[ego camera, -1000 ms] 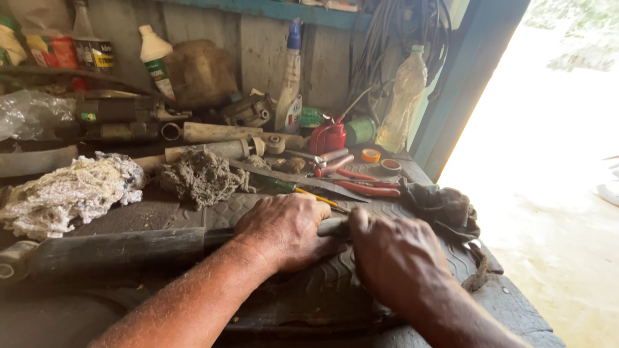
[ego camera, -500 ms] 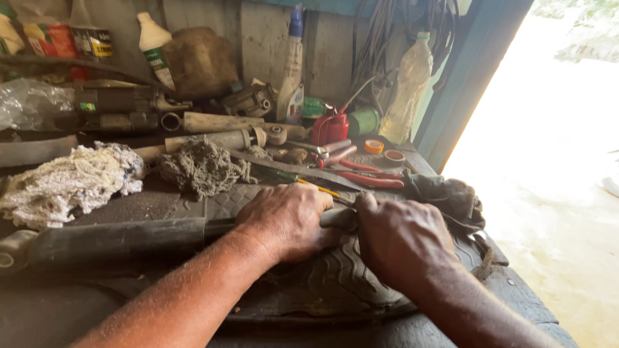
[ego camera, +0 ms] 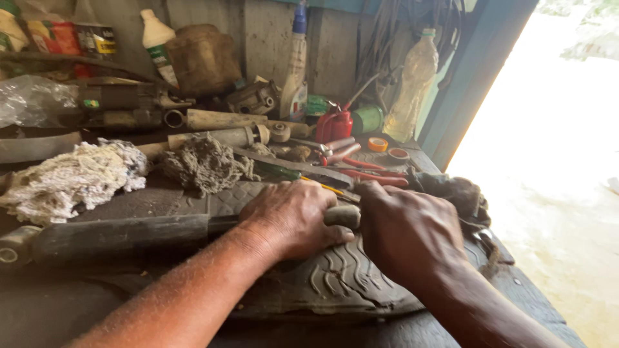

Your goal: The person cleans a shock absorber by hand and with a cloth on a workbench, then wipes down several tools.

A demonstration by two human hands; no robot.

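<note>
We clench our left hand [ego camera: 290,219] and right hand [ego camera: 406,232] around the dark shock absorber [ego camera: 122,235], lying across the tyre tread [ego camera: 342,280] near the bench's front edge; clutter crowds the back, pliers [ego camera: 371,175] just behind.

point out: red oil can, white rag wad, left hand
red oil can [ego camera: 335,126], head view, on its body.
white rag wad [ego camera: 71,177], head view, on its middle.
left hand [ego camera: 293,216], head view, on its back.

Overexposed daylight glare from right doorway, dim cluttered bench, sharp focus
</note>
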